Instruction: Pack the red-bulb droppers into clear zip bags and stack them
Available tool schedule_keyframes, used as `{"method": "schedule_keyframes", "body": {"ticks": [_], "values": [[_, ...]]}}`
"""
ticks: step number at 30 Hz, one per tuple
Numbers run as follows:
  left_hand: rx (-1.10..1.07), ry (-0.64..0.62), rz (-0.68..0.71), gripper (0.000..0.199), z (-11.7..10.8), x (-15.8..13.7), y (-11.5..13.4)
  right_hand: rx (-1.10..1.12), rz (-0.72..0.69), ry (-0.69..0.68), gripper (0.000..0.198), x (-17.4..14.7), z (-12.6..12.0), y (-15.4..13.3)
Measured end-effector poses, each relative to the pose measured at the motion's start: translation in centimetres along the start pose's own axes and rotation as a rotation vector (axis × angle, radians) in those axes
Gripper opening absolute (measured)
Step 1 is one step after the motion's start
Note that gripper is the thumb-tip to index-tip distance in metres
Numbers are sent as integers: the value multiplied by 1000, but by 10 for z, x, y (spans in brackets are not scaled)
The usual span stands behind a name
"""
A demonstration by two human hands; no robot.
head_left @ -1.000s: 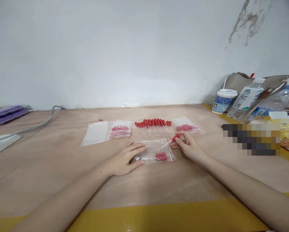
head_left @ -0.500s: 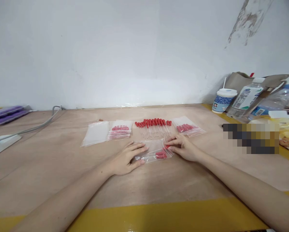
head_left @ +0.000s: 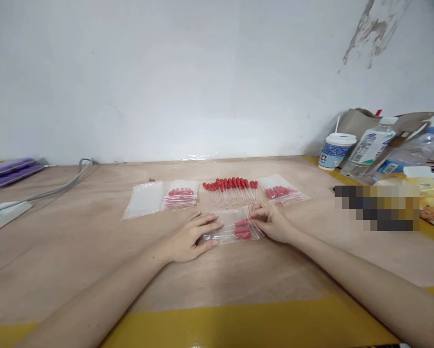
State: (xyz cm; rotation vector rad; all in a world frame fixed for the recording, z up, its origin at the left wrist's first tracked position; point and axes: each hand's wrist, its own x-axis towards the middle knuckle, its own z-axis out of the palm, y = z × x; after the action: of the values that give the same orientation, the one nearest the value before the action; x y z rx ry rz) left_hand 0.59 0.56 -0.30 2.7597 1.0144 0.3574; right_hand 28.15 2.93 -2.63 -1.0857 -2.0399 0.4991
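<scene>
A clear zip-lock bag (head_left: pixel 224 235) lies flat on the table with its red-lined mouth facing right. Inside are droppers (head_left: pixel 242 232) with red rubber bulbs toward the mouth and thin clear tubes pointing left. My left hand (head_left: pixel 191 238) rests on the bag's closed end, fingers spread and flat. At the mouth, my right hand (head_left: pixel 273 222) has thumb and fingers closed on the bag's upper edge; its fingertips are partly hidden. Just beyond the bag lies a row of loose droppers (head_left: pixel 231 183), bulbs toward the wall.
Left of the row sit a stack of filled bags (head_left: pixel 180 194) and some flat empty bags (head_left: pixel 143 200). More filled bags (head_left: pixel 282 189) lie to its right. A paper cup (head_left: pixel 336 151) and a plastic bottle (head_left: pixel 371 147) stand far right. A grey cable (head_left: pixel 63 186) runs at left.
A dropper has slid left into the bag beside the others. My right fingers have shifted from its bulb to the bag's mouth. My left hand has stayed still.
</scene>
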Motion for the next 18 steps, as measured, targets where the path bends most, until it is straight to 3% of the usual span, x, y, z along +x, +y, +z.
{"method": "schedule_keyframes", "body": {"ticks": [5,11,15,18], "values": [[-10,-21,-4,46,-1,1,1,-108,205,80,19,10,-14,9],[-12,-46,-6,46,-3,1,3,-449,393,167,17,56,-36,25],[-9,-63,-17,41,-6,0,5,-565,600,92,32,89,-30,34],[5,-46,-1,41,-5,1,4,-553,647,38,28,105,-20,37]]}}
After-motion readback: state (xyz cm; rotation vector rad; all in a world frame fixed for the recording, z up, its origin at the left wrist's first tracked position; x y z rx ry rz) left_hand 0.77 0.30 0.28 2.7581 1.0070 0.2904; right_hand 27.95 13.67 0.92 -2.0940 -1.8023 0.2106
